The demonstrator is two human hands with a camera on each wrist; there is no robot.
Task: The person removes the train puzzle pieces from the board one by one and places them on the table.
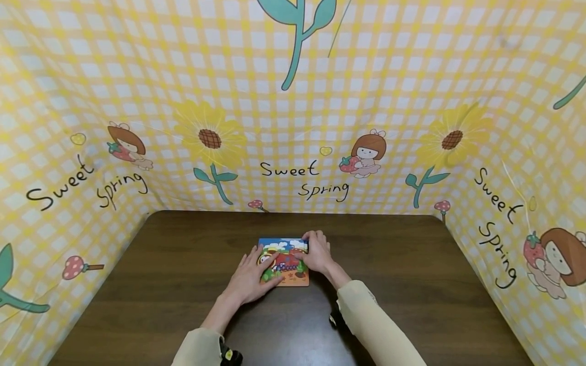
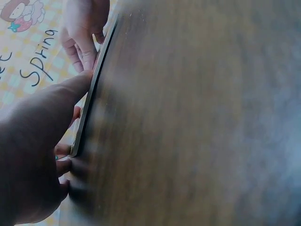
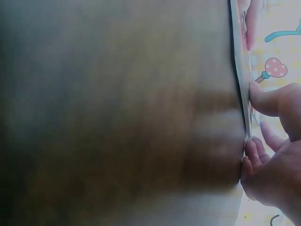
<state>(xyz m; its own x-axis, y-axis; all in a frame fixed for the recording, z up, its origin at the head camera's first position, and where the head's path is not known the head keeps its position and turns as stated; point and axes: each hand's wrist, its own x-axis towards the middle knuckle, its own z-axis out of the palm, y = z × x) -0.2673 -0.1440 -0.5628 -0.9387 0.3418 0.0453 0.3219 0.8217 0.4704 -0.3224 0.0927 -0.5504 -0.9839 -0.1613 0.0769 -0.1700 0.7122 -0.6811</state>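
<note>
A flat, square picture board point(image 1: 286, 279) with a bright cartoon scene of sky, clouds and plants lies on the brown table. My left hand point(image 1: 249, 278) rests across its left side, fingers spread, with the thumb and index finger on the picture and the other fingers by the left edge. At the right edge my right hand point(image 1: 320, 254) holds the board, thumb on top and fingers bent against the side. In the left wrist view the board's thin edge point(image 2: 89, 101) lies low over the table. The hands hide parts of the picture.
The dark wooden table point(image 1: 393, 305) has rounded back corners. A yellow checked cloth point(image 1: 293, 122) with flowers, cartoon figures and writing hangs behind it and on both sides. Dark wrist straps show at the left cuff point(image 1: 201, 348) and the right cuff point(image 1: 354, 305).
</note>
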